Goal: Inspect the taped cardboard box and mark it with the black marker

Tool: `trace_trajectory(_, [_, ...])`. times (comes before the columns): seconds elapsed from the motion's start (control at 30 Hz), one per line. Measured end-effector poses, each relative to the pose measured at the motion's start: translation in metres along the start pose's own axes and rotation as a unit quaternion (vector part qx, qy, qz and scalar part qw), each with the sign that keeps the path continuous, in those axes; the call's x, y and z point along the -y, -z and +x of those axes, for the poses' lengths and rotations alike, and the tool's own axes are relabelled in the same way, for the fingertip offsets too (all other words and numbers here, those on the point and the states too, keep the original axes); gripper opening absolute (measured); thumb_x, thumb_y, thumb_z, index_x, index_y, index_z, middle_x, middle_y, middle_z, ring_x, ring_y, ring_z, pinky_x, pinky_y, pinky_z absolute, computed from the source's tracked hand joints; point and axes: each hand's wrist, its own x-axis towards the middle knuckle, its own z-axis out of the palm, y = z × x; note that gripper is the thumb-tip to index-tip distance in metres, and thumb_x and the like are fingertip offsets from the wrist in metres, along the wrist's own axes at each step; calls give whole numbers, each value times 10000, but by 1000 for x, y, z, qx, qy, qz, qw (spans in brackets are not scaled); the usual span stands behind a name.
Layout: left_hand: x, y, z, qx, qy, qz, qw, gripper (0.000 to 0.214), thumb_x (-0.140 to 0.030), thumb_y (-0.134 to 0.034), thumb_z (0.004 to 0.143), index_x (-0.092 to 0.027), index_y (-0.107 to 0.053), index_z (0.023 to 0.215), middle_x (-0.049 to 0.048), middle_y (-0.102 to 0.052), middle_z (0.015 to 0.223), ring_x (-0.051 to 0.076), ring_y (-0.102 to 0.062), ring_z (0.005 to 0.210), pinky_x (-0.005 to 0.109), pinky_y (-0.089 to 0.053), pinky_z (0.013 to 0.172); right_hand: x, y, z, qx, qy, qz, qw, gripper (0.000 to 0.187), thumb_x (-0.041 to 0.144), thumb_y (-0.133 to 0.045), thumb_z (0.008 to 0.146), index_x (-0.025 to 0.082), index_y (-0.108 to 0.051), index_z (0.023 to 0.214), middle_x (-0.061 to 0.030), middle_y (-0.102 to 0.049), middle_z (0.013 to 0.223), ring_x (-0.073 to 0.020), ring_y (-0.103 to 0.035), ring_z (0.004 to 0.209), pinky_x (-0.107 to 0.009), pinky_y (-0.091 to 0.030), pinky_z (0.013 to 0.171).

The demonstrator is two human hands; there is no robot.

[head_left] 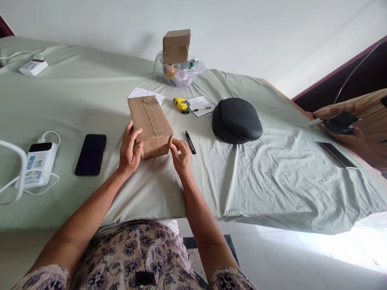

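Observation:
A taped cardboard box [151,121] lies on the cloth-covered table in front of me. My left hand [130,150] holds its near left corner, fingers on the top and thumb against the front face. With thumb and fingertips, my right hand [180,154] pinches a small raised edge at the box's near right corner; whether it is tape or a cardboard flap I cannot tell. Just right of that hand lies a black marker [190,142]. White paper [142,92] sticks out from behind the box.
Left are a black phone [90,154] and a white power bank [42,161] with cables. Beyond sit a yellow tape measure [180,104], a notepad [200,105] with a pen, and a plastic basket [184,76] bearing another box [177,46]. Right: a black case [237,121] and another person's hands [347,121].

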Motion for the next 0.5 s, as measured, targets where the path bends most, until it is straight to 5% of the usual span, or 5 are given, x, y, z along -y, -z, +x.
trace_trajectory(0.27, [6, 6, 8, -110, 96, -166, 975, 532, -639, -509, 963, -263, -587, 1332, 109, -503, 1522, 276, -457, 1447, 413, -396, 1194, -6, -5, -4, 59, -13, 81, 995, 581, 683, -573, 893, 247, -684, 1261, -68, -757, 985, -197, -686, 843, -360, -582, 804])
trace_trajectory(0.5, [13, -13, 2, -145, 307, -366, 866, 558, -706, -716, 786, -286, -581, 1128, 22, -634, 1031, 175, -661, 900, 352, -581, 872, -1, -5, -11, 20, 107, 98, 989, 483, 598, -650, 893, 267, -670, 1244, -10, -647, 794, -150, -585, 673, -315, -537, 662])
